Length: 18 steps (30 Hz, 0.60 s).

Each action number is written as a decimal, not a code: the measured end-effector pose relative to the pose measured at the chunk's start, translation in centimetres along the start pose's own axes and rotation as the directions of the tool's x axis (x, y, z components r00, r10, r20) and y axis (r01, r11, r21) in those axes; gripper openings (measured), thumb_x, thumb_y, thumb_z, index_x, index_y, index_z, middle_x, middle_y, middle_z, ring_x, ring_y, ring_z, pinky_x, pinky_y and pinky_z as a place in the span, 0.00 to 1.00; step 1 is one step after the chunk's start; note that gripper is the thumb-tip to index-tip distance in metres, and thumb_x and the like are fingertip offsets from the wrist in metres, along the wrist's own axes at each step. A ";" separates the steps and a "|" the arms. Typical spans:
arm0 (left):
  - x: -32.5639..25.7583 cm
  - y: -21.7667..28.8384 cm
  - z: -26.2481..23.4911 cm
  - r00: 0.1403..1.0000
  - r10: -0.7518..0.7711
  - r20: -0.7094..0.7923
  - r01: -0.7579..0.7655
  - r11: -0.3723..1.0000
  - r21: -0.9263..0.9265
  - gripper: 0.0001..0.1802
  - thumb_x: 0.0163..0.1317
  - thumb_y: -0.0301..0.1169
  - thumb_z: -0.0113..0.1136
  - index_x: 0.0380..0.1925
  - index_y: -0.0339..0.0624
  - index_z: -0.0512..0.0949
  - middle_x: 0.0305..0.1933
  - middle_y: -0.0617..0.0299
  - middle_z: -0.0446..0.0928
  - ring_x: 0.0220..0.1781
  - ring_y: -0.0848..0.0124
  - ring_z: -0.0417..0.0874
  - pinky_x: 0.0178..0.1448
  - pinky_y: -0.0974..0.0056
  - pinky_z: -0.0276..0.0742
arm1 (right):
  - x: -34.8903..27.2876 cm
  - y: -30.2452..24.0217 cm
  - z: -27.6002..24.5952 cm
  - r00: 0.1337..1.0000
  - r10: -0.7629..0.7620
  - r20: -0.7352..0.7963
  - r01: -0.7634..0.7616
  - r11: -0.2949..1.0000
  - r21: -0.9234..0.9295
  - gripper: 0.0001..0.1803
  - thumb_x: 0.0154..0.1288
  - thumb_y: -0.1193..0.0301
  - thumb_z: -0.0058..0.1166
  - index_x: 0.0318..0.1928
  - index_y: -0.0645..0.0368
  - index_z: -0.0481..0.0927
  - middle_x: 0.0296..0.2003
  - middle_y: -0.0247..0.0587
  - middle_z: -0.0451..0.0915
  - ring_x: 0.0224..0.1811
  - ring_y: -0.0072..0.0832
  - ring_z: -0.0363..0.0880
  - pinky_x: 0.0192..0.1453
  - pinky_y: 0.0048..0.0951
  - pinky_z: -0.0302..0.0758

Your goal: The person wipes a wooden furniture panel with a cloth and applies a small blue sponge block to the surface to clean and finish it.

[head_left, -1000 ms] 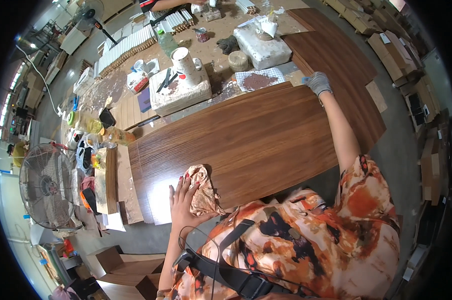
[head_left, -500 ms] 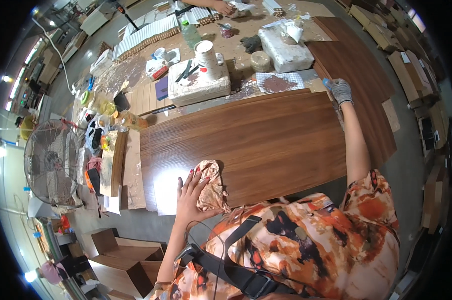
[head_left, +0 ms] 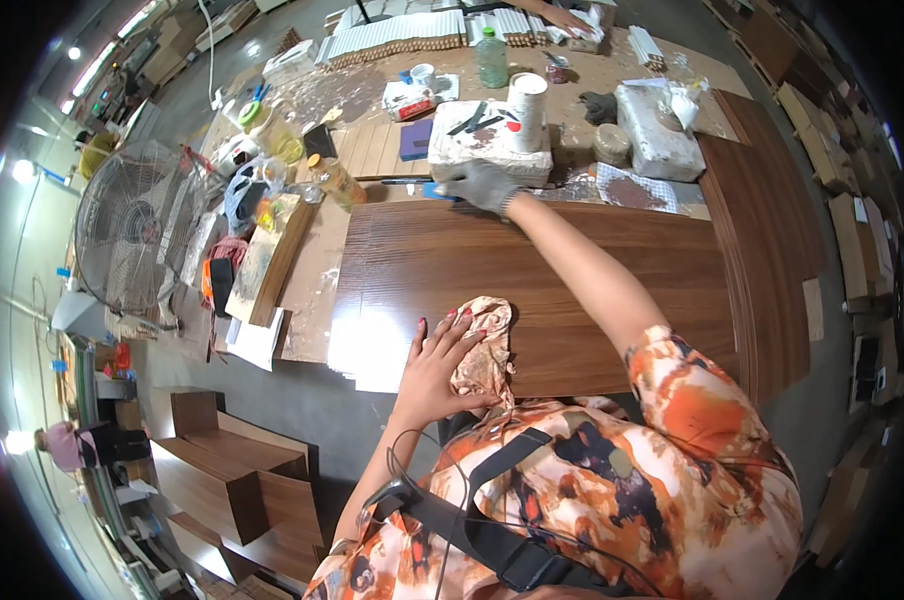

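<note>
A dark brown wood-grain panel (head_left: 572, 290) lies flat before me, with a bright glare at its near left corner. My left hand (head_left: 440, 362) rests on the panel's near part, fingers spread flat, partly over a crumpled peach-coloured rag (head_left: 487, 350). At the panel's far edge, my right hand (head_left: 484, 188) in a grey glove is closed around a small flat blue piece (head_left: 434, 190). Its exact kind cannot be made out, as the fingers cover part of it. Just beyond that hand stands a white paint-stained block (head_left: 492, 165), bearing a white container (head_left: 527, 110) and dark strips.
Bottles, including an amber one (head_left: 337, 183), and wooden boards (head_left: 282, 260) stand at the left, near a large fan (head_left: 137, 215). More brown panels (head_left: 772, 250) lie at the right. A second stained block (head_left: 662, 130) sits farther back. Another person's arm (head_left: 562, 15) reaches in at the top.
My right hand has swept left along the panel's far edge, from its right end to near the stained block, with the blue piece. My left hand stays on the rag. The view has shifted.
</note>
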<state>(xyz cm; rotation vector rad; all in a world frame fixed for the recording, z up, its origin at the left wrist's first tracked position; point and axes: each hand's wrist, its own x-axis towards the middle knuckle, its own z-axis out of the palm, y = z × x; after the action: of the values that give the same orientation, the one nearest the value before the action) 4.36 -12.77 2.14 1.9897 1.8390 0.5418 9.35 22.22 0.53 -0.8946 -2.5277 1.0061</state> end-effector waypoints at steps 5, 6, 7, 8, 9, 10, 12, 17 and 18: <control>-0.2 -0.4 0.1 0.999 0.030 -0.045 -0.030 1.000 0.008 0.53 0.45 0.67 0.75 0.71 0.58 0.74 0.80 0.62 0.66 0.84 0.58 0.61 0.88 0.43 0.42 | 7.5 -6.2 7.1 0.995 0.055 0.088 -0.034 0.973 -0.228 0.18 0.63 0.54 0.63 0.43 0.52 0.92 0.44 0.50 0.89 0.47 0.44 0.89 0.58 0.42 0.82; 0.0 -0.5 0.1 0.998 0.042 -0.041 -0.042 0.999 0.000 0.52 0.47 0.67 0.74 0.71 0.58 0.74 0.80 0.62 0.67 0.83 0.59 0.61 0.88 0.43 0.43 | 8.0 -6.8 7.6 0.988 0.090 0.126 -0.054 0.961 -0.270 0.22 0.65 0.51 0.62 0.43 0.56 0.92 0.43 0.52 0.89 0.47 0.46 0.89 0.58 0.43 0.82; -0.2 -0.6 0.2 0.998 0.029 -0.052 -0.029 1.000 -0.003 0.52 0.47 0.67 0.74 0.71 0.58 0.74 0.80 0.62 0.67 0.83 0.59 0.61 0.88 0.43 0.43 | 8.4 -7.4 8.3 0.987 0.080 0.139 -0.039 0.961 -0.274 0.22 0.65 0.51 0.62 0.43 0.56 0.92 0.43 0.52 0.89 0.47 0.46 0.89 0.58 0.43 0.82; -0.3 -0.7 0.3 0.998 0.035 -0.056 -0.035 0.999 -0.001 0.52 0.47 0.67 0.74 0.71 0.59 0.74 0.79 0.62 0.67 0.83 0.59 0.61 0.88 0.43 0.43 | 8.6 -7.9 8.9 0.985 0.081 0.155 -0.029 0.950 -0.312 0.24 0.66 0.49 0.60 0.44 0.58 0.91 0.44 0.53 0.89 0.48 0.46 0.88 0.58 0.43 0.82; -0.4 -0.8 0.4 0.997 0.044 -0.058 -0.044 0.999 0.001 0.51 0.47 0.67 0.73 0.71 0.59 0.74 0.79 0.62 0.68 0.84 0.59 0.61 0.88 0.43 0.43 | 8.8 -8.2 9.4 0.982 0.085 0.168 -0.021 0.936 -0.350 0.27 0.68 0.48 0.59 0.45 0.60 0.91 0.44 0.54 0.89 0.48 0.46 0.88 0.58 0.43 0.82; -0.4 -0.8 0.4 0.996 0.052 -0.072 -0.052 0.999 0.007 0.51 0.47 0.68 0.73 0.71 0.58 0.74 0.78 0.61 0.69 0.83 0.59 0.61 0.88 0.42 0.43 | 8.6 -8.5 9.9 0.984 0.050 0.174 0.017 0.930 -0.368 0.30 0.70 0.46 0.57 0.47 0.63 0.90 0.45 0.56 0.89 0.49 0.46 0.89 0.56 0.44 0.83; -0.5 -0.9 0.5 0.996 0.050 -0.080 -0.050 0.999 0.000 0.52 0.47 0.68 0.73 0.71 0.57 0.74 0.78 0.61 0.69 0.83 0.59 0.62 0.88 0.42 0.43 | 8.3 -8.7 10.5 0.985 0.061 0.161 0.007 0.921 -0.390 0.30 0.70 0.45 0.57 0.48 0.62 0.90 0.46 0.55 0.89 0.49 0.46 0.89 0.57 0.45 0.83; -0.5 -1.0 0.7 0.995 0.064 -0.082 -0.063 0.998 0.007 0.52 0.47 0.68 0.73 0.71 0.55 0.74 0.77 0.60 0.69 0.83 0.58 0.62 0.88 0.42 0.42 | 6.0 -7.2 9.6 0.982 0.188 0.017 -0.168 0.913 -0.371 0.24 0.67 0.47 0.61 0.41 0.57 0.91 0.41 0.51 0.89 0.45 0.46 0.88 0.56 0.45 0.81; -0.6 -1.0 0.7 0.996 0.049 -0.073 -0.049 0.999 0.004 0.52 0.47 0.66 0.73 0.71 0.55 0.74 0.78 0.60 0.69 0.83 0.58 0.61 0.88 0.41 0.41 | 5.0 -6.7 8.9 0.990 0.133 -0.042 -0.139 0.921 -0.364 0.23 0.66 0.49 0.63 0.38 0.59 0.90 0.39 0.54 0.88 0.44 0.48 0.87 0.55 0.46 0.81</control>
<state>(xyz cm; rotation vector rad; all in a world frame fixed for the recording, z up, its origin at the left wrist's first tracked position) 3.82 -13.26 1.03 2.0465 1.8379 0.6346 -1.52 16.97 -1.09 -1.1868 -2.7193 0.5610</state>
